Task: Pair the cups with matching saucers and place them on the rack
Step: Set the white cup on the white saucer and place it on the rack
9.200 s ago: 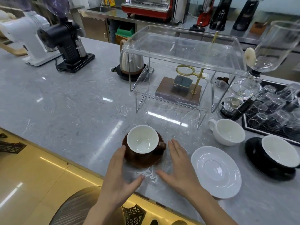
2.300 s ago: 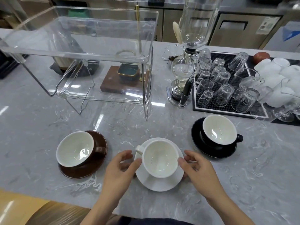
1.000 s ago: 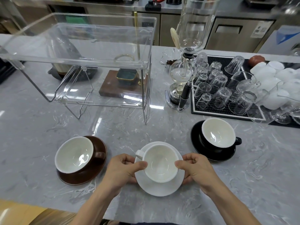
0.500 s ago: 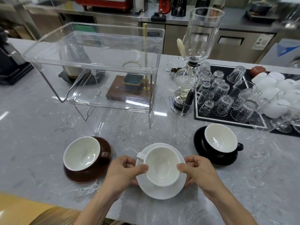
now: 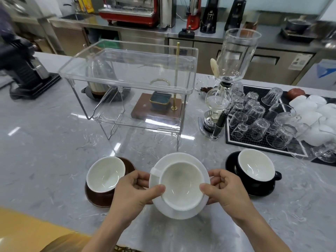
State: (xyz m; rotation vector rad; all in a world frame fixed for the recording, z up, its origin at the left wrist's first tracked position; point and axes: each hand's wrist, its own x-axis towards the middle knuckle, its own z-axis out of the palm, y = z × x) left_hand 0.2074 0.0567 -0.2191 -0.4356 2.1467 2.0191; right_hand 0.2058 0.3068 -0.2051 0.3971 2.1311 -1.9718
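A white cup (image 5: 181,186) sits on a white saucer (image 5: 181,212), and both are held above the counter. My left hand (image 5: 134,193) grips the saucer's left edge with the thumb on the cup's rim. My right hand (image 5: 225,191) grips the right edge the same way. To the left a brown cup (image 5: 105,174) rests on a brown saucer (image 5: 96,198). On the right a black cup (image 5: 256,165) rests on a black saucer (image 5: 258,190). The clear two-tier acrylic rack (image 5: 127,70) stands behind them, with nothing on either tier.
A glass siphon brewer (image 5: 221,99) stands right of the rack. Behind the black cup lies a black mat (image 5: 258,142) with several upturned glasses. A black grinder (image 5: 23,70) is at far left. A kettle and a wooden drip stand (image 5: 156,110) sit behind the rack.
Both hands have lifted the white cup and saucer off the counter and toward the camera. The view has tilted upward, showing more of the back counter.
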